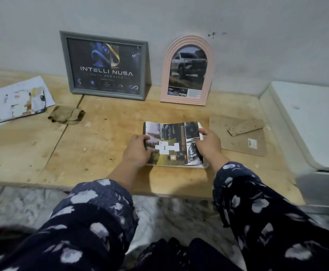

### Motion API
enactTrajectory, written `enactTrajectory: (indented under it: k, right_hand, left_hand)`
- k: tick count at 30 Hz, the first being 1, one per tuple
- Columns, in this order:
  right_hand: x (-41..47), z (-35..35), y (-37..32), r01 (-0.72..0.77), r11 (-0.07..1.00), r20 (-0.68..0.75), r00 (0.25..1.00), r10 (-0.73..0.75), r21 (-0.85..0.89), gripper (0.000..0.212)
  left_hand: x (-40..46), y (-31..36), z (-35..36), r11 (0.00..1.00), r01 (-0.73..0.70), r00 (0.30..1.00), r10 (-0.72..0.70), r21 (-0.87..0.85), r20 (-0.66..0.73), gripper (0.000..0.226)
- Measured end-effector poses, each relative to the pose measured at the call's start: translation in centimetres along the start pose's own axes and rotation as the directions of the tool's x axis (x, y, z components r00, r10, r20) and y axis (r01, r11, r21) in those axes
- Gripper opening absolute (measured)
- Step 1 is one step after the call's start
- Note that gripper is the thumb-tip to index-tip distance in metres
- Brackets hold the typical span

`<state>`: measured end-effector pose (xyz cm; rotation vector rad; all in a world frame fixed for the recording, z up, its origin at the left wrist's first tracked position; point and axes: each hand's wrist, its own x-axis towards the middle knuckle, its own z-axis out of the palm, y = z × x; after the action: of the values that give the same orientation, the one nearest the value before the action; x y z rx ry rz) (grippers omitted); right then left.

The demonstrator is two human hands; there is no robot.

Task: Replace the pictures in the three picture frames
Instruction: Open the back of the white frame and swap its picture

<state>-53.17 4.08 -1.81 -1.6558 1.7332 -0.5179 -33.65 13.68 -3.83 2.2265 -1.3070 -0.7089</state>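
A collage picture lies on a white frame that rests flat on the wooden table; only the frame's near edge shows. My left hand grips the picture's left edge. My right hand pinches its right edge near the top corner. A grey frame with a dark logo print leans on the wall at the back. Beside it on the right stands a pink arched frame with a car photo. A brown backing board with its stand lies to the right of my hands.
Loose printed sheets lie at the table's far left, with a crumpled brown cloth next to them. A white appliance stands against the table's right side. The table's front edge runs just above my patterned sleeves.
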Motion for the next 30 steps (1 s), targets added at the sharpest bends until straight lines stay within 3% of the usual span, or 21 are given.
enactTrajectory:
  k: [5, 10, 14, 19, 23, 30]
  right_hand:
    - [0.7, 0.0, 2.0, 0.101, 0.986, 0.119, 0.989, -0.085, -0.136, 0.054]
    - [0.8, 0.1, 3.1, 0.161, 0.933, 0.2, 0.975, -0.099, -0.322, 0.056]
    - [0.5, -0.2, 3.7, 0.181, 0.909, 0.232, 0.968, -0.097, -0.374, 0.055]
    - [0.2, -0.6, 4.2, 0.241, 0.892, 0.237, 0.959, -0.158, -0.382, 0.052]
    - [0.6, -2.0, 4.6, 0.144, 0.966, 0.117, 0.986, -0.12, -0.216, 0.045]
    - [2.5, -7.1, 8.6, -0.098, 0.987, -0.042, 0.995, 0.094, -0.13, 0.042]
  left_hand:
    - [-0.6, 0.8, 1.0, 0.97, 0.034, 0.999, -0.029, 0.24, -0.023, 0.051]
    - [-0.8, 1.6, 1.4, 0.955, 0.05, 0.998, -0.055, 0.291, 0.01, 0.047]
    - [-1.0, 1.9, 1.8, 0.934, 0.041, 0.997, -0.062, 0.354, 0.048, 0.049]
    - [-1.0, 3.0, 2.2, 0.932, 0.073, 0.997, -0.072, 0.354, -0.017, 0.036]
    - [0.0, 5.2, 2.9, 0.94, 0.038, 0.998, -0.022, 0.339, -0.052, 0.034]
    - [2.2, 11.9, 6.9, 0.943, -0.136, 0.989, 0.112, 0.305, 0.096, 0.037]
